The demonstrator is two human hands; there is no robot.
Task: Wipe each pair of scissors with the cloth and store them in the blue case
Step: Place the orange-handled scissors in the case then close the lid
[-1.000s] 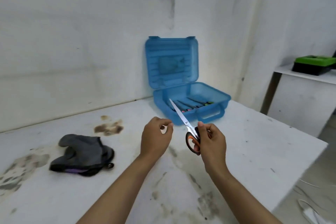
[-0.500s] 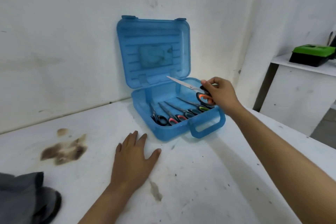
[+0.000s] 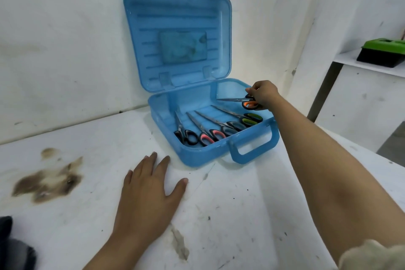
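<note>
1. At the far left bottom corner a bit of dark cloth [image 3: 13,250] lies on the white table [image 3: 230,215].
2. Near it, a brown stain [image 3: 47,184] marks the table top.
3. The left hand [image 3: 146,195] lies flat on the table, palm down. Its fingers [image 3: 161,165] are straight and spread, and it holds nothing. The fingertips are just beside the front corner of the blue case.
4. The blue case [image 3: 197,155] sits on the table against the white wall [image 3: 61,35]. Its lid [image 3: 177,35] stands up and leans on the wall. A handle [image 3: 254,151] sticks out at the front.
5. Four pairs of scissors lie side by side in the case, blades pointing to the back: the black scissors [image 3: 185,133], the pink scissors [image 3: 208,136], the dark scissors [image 3: 230,127] and the green scissors [image 3: 247,117].
6. The right hand [image 3: 264,93] reaches over the right side of the case. Its fingers are curled round the handles of the orange scissors [image 3: 243,101]. This pair is held just above the case floor, behind the green pair, with the blades together and pointing left.
7. At the far right a green and black box [image 3: 381,53] rests on a white shelf [image 3: 370,64].
</note>
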